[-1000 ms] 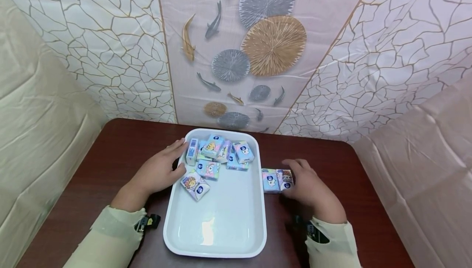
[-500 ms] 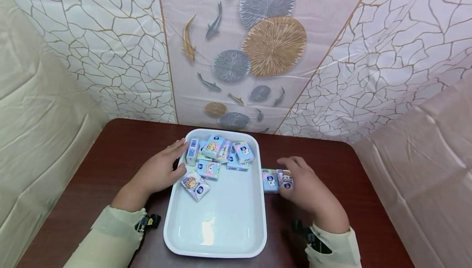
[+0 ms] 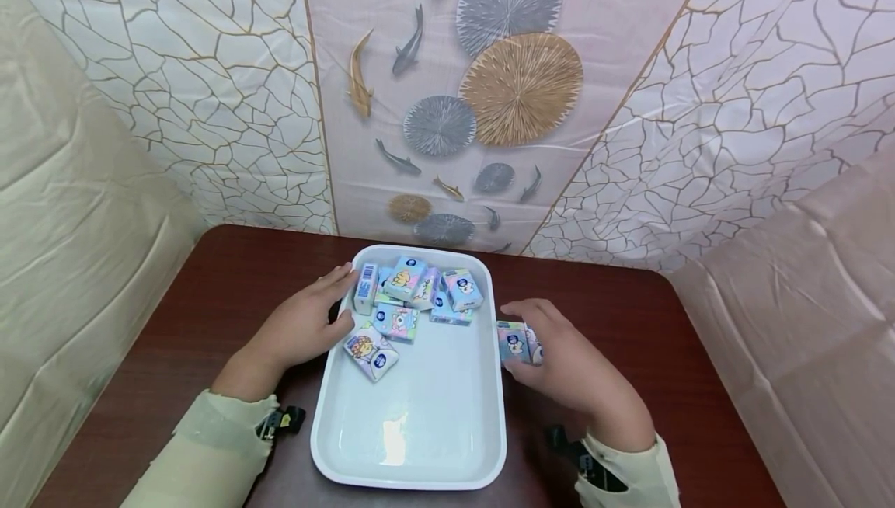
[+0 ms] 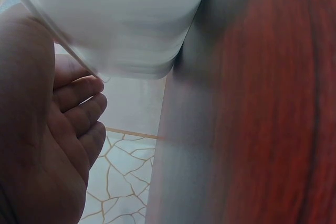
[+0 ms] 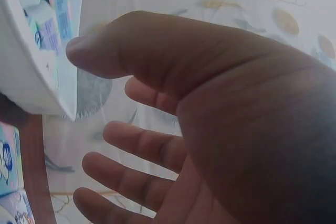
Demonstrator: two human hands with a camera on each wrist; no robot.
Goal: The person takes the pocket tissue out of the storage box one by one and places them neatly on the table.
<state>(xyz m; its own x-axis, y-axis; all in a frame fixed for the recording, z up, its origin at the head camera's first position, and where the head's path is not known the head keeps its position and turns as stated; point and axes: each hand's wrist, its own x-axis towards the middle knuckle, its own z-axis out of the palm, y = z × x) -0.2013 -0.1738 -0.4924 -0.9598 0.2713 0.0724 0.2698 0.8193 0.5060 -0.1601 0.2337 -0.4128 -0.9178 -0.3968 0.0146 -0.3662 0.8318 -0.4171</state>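
Observation:
My left hand (image 3: 297, 331) rests with its fingers and thumb along the left rim of the white tray (image 3: 428, 422). In the left wrist view, that hand (image 4: 44, 114) has fingertips right at the tray's rim. Right of the tray, a blue tissue pack (image 3: 513, 342) and a purple tissue pack (image 3: 534, 349) lie side by side on the table. My right hand (image 3: 576, 364) hovers over them, thumb and fingers apart, partly covering the purple one. The right wrist view shows this hand (image 5: 220, 98) with spread fingers and nothing between them.
Several pastel tissue packs lie in the tray's far half, including a blue pack (image 3: 461, 289) by the right wall and a purple-white pack (image 3: 371, 353) at the left. The dark red table (image 3: 601, 290) ends at a patterned cloth backdrop (image 3: 231, 104).
My right hand has shifted left toward the tray, from beside the purple tissue pack to over both packs. The left hand, the tray and the packs have stayed in place.

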